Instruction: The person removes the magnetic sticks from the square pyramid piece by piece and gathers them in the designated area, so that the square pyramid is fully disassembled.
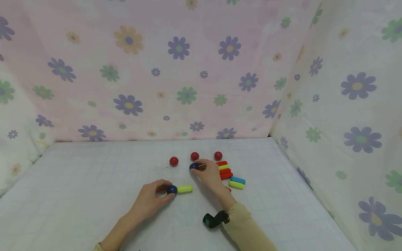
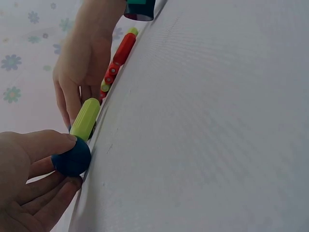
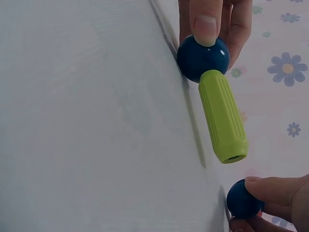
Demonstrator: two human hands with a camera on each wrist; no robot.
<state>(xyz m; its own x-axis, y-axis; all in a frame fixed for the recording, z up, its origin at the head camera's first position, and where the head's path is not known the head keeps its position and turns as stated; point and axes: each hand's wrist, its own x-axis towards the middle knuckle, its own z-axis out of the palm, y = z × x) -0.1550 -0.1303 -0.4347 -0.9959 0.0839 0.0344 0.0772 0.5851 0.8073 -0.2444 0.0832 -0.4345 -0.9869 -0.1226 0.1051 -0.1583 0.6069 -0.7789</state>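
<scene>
My left hand (image 1: 150, 199) pinches a dark blue ball (image 1: 172, 189) between thumb and fingers, close over the white tabletop. A yellow-green ribbed rod (image 1: 185, 189) is joined to this ball and points right; the right wrist view shows a small hole in the rod's free end. Further back, my right hand (image 1: 209, 175) grips a second dark blue ball (image 1: 194, 167), with no rod showing on it. In the right wrist view, thumb and fingers wrap the sides of that ball (image 3: 244, 199). The two balls are apart.
Three red balls stand behind the hands: left (image 1: 174, 161), middle (image 1: 194, 156) and right (image 1: 218, 156). Several red and yellow rods (image 1: 225, 171) lie beside my right hand, partly hidden by it. A blue rod (image 1: 238, 180) and a yellow rod (image 1: 236, 185) lie nearby. Flowered cloth (image 1: 188, 80) hangs behind.
</scene>
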